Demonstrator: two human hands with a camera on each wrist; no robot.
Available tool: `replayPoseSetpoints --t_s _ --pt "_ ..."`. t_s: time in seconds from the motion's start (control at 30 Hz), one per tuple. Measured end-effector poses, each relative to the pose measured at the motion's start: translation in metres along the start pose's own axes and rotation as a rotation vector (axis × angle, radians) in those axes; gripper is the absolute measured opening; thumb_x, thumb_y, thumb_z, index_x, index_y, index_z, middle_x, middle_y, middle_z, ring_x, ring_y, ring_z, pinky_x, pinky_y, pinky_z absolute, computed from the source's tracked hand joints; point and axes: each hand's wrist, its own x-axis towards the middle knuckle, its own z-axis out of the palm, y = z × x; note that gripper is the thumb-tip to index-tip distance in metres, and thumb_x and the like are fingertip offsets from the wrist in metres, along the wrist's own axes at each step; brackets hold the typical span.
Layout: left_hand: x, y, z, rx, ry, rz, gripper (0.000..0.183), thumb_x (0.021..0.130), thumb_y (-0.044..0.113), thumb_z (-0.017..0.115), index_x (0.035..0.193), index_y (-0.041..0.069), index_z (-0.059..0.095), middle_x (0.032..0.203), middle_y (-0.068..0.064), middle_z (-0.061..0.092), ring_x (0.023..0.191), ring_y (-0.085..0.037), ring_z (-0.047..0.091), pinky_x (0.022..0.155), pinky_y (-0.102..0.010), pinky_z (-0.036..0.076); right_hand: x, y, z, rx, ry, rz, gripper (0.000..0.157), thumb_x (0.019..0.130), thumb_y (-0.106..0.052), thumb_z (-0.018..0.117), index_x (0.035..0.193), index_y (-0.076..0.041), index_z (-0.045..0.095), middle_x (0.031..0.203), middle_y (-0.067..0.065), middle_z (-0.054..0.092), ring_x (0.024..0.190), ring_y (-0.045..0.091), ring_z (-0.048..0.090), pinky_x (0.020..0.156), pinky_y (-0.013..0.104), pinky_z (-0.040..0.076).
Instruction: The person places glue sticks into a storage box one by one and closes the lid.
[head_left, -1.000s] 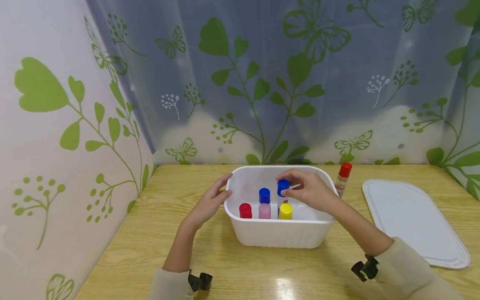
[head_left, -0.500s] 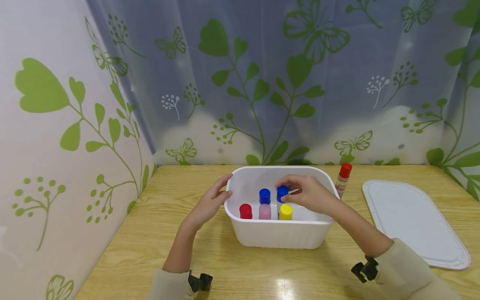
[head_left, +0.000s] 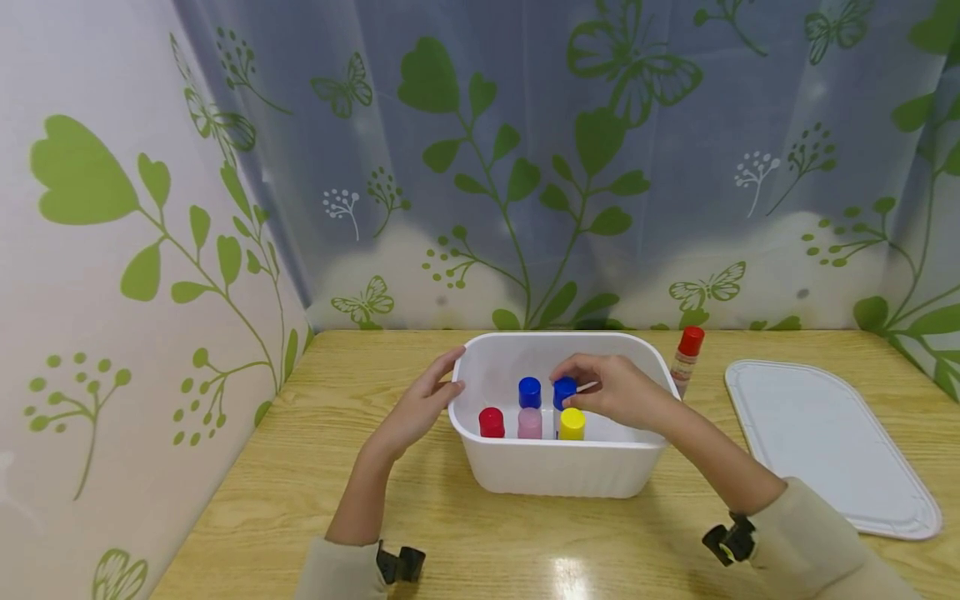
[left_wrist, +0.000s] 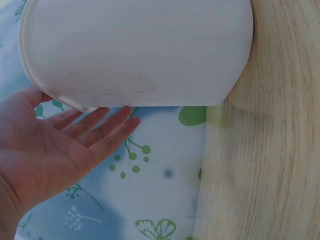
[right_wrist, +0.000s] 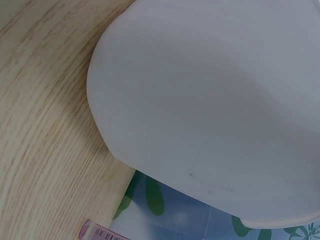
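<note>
A white plastic bin (head_left: 562, 471) stands on the table with several capped bottles upright inside. My right hand (head_left: 622, 390) reaches over the right rim and pinches the blue cap of a slim bottle (head_left: 564, 389) between thumb and fingers. To its left is another blue-capped bottle (head_left: 529, 392). Along the front stand a red-capped bottle (head_left: 491, 422), a pink-capped one (head_left: 529, 423) and a yellow-capped one (head_left: 572, 424). My left hand (head_left: 422, 402) rests at the bin's left rim; in the left wrist view its fingers (left_wrist: 107, 130) extend loosely beside the outer wall.
A clear bottle with a red cap (head_left: 687, 358) stands outside the bin, behind its right end. Farther right, a white lid (head_left: 825, 442) lies flat on the wooden table (head_left: 337, 367). Leaf-patterned curtains (head_left: 510, 167) hang behind and at the sides.
My right hand has lowered the blue-capped bottle deeper into the bin, behind the yellow-capped one. My left hand has stayed at the rim.
</note>
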Motion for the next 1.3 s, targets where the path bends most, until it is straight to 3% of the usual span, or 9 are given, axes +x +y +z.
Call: replayPoseSetpoints --t_s 0.53,1.3 --pt "-0.0007 0.0001 -0.0007 -0.001 -0.006 -0.002 0.050 0.097 0.015 0.044 0.144 0.009 0.028 0.144 -0.015 0.029 0.124 -0.032 0.038 0.099 -0.045 0.034 -0.0001 -0.0016 -0.0001 -0.005 -0.001 -0.005 0.024 0.081 0.003 0.067 0.104 -0.001 0.062 0.100 0.007 0.063 0.093 0.024 0.060 0.080 0.034 0.050" --pt "0.0007 -0.0010 -0.0009 -0.002 -0.004 -0.005 0.050 0.097 0.014 0.044 0.144 0.009 0.028 0.144 -0.016 0.030 0.124 -0.031 0.039 0.099 -0.044 0.034 -0.0009 -0.0043 -0.0018 0.016 0.013 0.019 0.025 0.085 -0.009 0.066 0.107 0.001 0.062 0.102 0.007 0.063 0.096 0.024 0.058 0.083 0.036 0.049"
